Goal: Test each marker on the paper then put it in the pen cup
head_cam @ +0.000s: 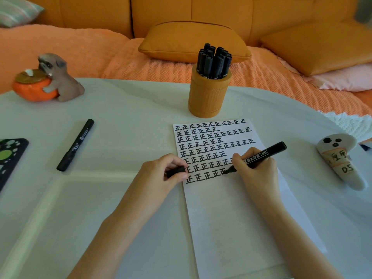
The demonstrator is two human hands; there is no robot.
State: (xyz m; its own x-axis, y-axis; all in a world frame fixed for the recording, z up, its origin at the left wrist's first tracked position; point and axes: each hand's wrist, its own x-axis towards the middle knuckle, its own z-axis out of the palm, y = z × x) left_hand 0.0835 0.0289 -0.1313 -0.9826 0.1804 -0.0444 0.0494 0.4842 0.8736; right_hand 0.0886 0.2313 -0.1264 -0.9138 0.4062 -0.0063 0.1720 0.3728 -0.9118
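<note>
A white sheet of paper (231,214) lies on the table, its upper half filled with rows of black characters. My right hand (255,168) grips an uncapped black marker (263,155), its tip touching the paper at the end of the lowest row. My left hand (163,174) rests at the paper's left edge and holds the black cap (176,171). An orange pen cup (208,95) stands beyond the paper, with several black markers (214,61) in it. Another capped black marker (75,144) lies on the table to the left.
A dog figurine hugging an orange bowl (48,79) sits at the table's far left. A dark patterned item (9,156) lies at the left edge. A white controller (340,160) with paper labels lies at the right. An orange sofa with cushions (193,41) is behind.
</note>
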